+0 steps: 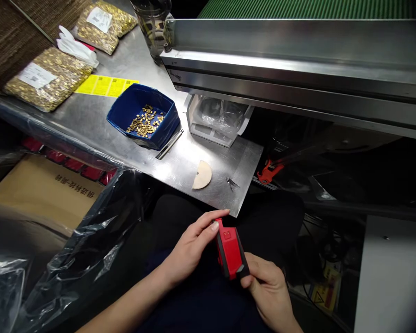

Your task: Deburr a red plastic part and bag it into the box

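Above my lap I hold a small red and black plastic housing [230,252], tilted, with two tiny brass-coloured spots near its upper end. My left hand [193,243] grips its upper left end, thumb on the edge and index finger stretched along the top. At the lower right corner, my right hand [267,282] pinches the black side between thumb and fingers. Just beyond, on the metal table [142,159], lie a half-round tan disc [202,175] and a small dark metal piece [231,183]. What the housing belongs to I cannot tell.
A blue bin [164,132] holds many small brass pieces, with a pen-like tool [169,144] beside it. Bags of brass parts [55,85] lie at far left. A grey tray [211,134] sits under the conveyor frame [280,78]. Left below stands a plastic-lined carton [52,189].
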{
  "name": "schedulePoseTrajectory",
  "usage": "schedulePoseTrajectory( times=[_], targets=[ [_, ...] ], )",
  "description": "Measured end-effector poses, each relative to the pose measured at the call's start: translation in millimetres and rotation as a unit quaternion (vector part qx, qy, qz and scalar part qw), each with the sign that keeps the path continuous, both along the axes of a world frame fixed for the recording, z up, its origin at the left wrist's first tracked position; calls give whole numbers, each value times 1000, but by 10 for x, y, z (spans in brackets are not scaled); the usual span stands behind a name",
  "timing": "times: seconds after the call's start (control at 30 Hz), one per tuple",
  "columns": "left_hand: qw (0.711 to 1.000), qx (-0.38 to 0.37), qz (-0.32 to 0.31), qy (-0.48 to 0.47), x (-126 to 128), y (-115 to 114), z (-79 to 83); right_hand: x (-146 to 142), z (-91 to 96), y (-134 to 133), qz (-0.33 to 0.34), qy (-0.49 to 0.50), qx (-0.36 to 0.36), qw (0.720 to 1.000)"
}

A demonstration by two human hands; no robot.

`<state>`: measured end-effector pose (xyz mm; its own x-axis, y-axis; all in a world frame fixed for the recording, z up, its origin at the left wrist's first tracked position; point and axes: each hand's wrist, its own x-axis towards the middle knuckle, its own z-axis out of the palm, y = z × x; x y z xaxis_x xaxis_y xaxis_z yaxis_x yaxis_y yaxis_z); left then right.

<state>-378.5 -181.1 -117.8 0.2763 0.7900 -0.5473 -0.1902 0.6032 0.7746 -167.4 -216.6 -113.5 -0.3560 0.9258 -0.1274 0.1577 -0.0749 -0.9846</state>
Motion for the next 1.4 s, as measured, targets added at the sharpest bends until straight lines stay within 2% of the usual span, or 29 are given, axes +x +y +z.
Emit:
schedulePoseTrajectory(
  times=[0.17,0.23,0.3,0.4,0.53,0.63,0.7,0.77,0.93,1.07,1.2,1.3,1.4],
  targets=[
    [998,-19,51,27,88,28,-56,-85,22,-24,51,-34,92,994],
    [997,-35,64,30,123,38,-106,-100,16,-47,70,-44,102,991],
    [995,-72,63,11,151,45,-176,-101,3,-72,63,-50,62,995],
    [994,-97,51,8,162,38,-285,-98,-8,-84,8,-57,-55,997],
    [999,-20,42,27,93,-6,-315,-123,23,-28,-57,-38,-176,982],
    [997,68,-33,27,11,-44,-269,-147,33,38,-74,-4,-235,969],
    [993,83,-80,11,-18,-66,-255,-158,12,70,-76,16,-251,965],
    [994,71,-79,-4,-10,-86,-267,-167,-24,85,-77,25,-254,964],
    [998,55,-31,18,103,-107,-323,-172,-96,84,-61,2,-263,963],
    [999,25,-13,36,162,-88,-324,-163,-103,78,-60,9,-276,959],
    [1000,-1,-10,9,118,-72,-308,-138,-85,56,-48,30,-283,957],
    [1000,6,-24,2,68,-75,-329,-94,-73,35,2,-11,-242,970],
    [999,-34,0,2,75,-72,-395,-58,-86,24,75,-104,-197,972]
  ],
)
